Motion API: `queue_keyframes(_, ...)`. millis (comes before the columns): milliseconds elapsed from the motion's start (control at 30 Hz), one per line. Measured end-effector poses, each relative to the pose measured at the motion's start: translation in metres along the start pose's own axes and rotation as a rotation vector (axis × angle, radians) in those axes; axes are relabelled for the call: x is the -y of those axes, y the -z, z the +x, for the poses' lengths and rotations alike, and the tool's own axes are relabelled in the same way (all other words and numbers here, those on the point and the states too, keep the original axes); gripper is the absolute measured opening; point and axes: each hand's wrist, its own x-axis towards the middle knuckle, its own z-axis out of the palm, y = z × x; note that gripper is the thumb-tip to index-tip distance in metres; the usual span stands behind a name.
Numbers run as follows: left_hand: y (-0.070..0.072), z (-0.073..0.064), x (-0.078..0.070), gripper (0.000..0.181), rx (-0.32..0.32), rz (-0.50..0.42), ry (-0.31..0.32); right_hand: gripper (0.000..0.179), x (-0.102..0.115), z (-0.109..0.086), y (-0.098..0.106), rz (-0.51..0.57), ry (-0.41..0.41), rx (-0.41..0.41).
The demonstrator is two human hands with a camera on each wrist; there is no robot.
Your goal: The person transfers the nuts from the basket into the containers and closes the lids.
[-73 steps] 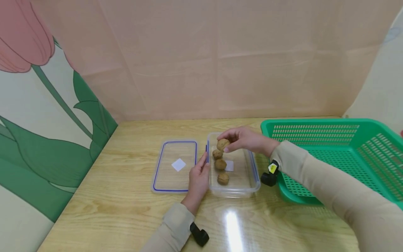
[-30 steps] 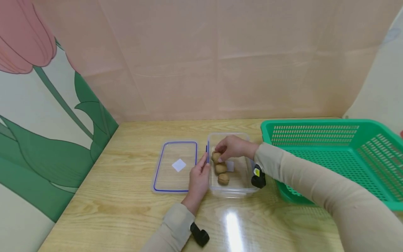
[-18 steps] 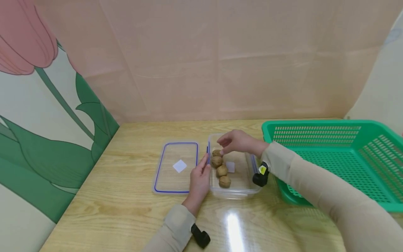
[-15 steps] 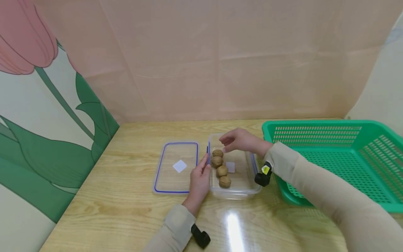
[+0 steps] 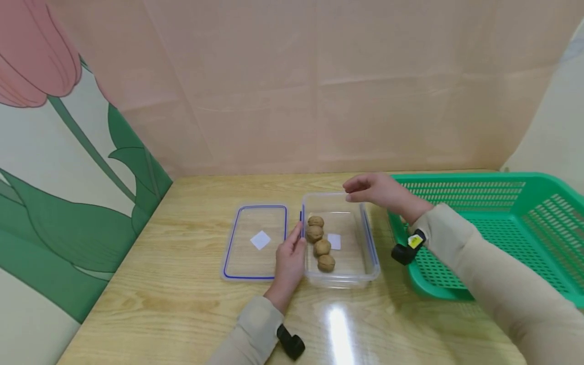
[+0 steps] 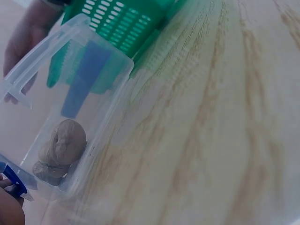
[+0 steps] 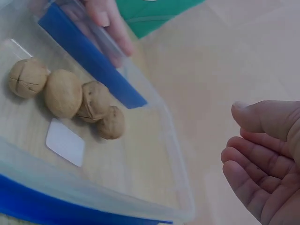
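Several walnuts lie in a bent row along the left side of a clear plastic box with blue-edged latches. My left hand rests against the box's left wall, fingers extended along it; the right wrist view shows those fingers behind the blue latch flap. My right hand is raised at the box's far right corner and holds nothing. Its fingers are loosely curved with the thumb apart, near the box rim. The left wrist view shows walnuts through the box wall.
A clear lid with a blue seal lies flat left of the box. To the right stands a large green basket, with my right forearm across it. White paper squares show on the lid and in the box. A pink backdrop rises behind the table.
My right hand set a walnut down at the far end of the row and let go. It then rose and moved right, toward the basket. My left hand stayed at the box.
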Motion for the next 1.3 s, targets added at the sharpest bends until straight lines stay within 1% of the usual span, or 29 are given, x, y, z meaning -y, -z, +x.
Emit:
queue_keyframes(133,0.0,0.0,0.001,0.041,-0.002,0.003,0.009,0.05,-0.002,-0.009,0.01,0.038,-0.017,-0.008)
queue_keyframes(233,0.0,0.0,0.001,0.041,-0.002,-0.006,0.017,0.054,-0.006,-0.014,0.017,0.044,-0.021,-0.028)
queue_keyframes(367,0.0,-0.001,-0.001,0.041,-0.009,-0.004,0.013,0.053,-0.014,-0.02,0.027,0.051,-0.02,-0.063)
queue_keyframes(500,0.0,-0.001,-0.002,0.041,-0.009,0.0,0.006,0.053,-0.022,-0.028,0.035,0.055,-0.027,-0.08)
queue_keyframes(633,0.0,-0.001,-0.002,0.041,-0.011,0.001,0.011,0.052,-0.03,-0.037,0.042,0.035,-0.041,-0.098)
queue_keyframes(700,0.001,-0.002,-0.002,0.041,-0.011,0.002,0.017,0.054,-0.035,-0.041,0.046,0.029,-0.049,-0.096)
queue_keyframes(867,0.001,-0.002,-0.002,0.042,0.0,-0.015,0.024,0.058,-0.048,-0.05,0.053,0.026,-0.071,-0.061)
queue_keyframes(1000,0.001,-0.002,-0.002,0.042,0.002,-0.022,0.02,0.056,-0.059,-0.055,0.055,0.01,-0.079,-0.05)
queue_keyframes(1167,0.001,-0.003,-0.003,0.042,0.003,-0.012,0.04,0.054,-0.07,-0.059,0.057,-0.015,-0.068,-0.038)
queue_keyframes(1233,0.001,-0.003,-0.003,0.042,0.004,-0.016,0.052,0.053,-0.075,-0.061,0.058,-0.014,-0.07,-0.025)
queue_keyframes(1300,0.001,-0.003,-0.003,0.042,0.008,-0.014,0.048,0.052,-0.08,-0.062,0.058,-0.007,-0.077,-0.005)
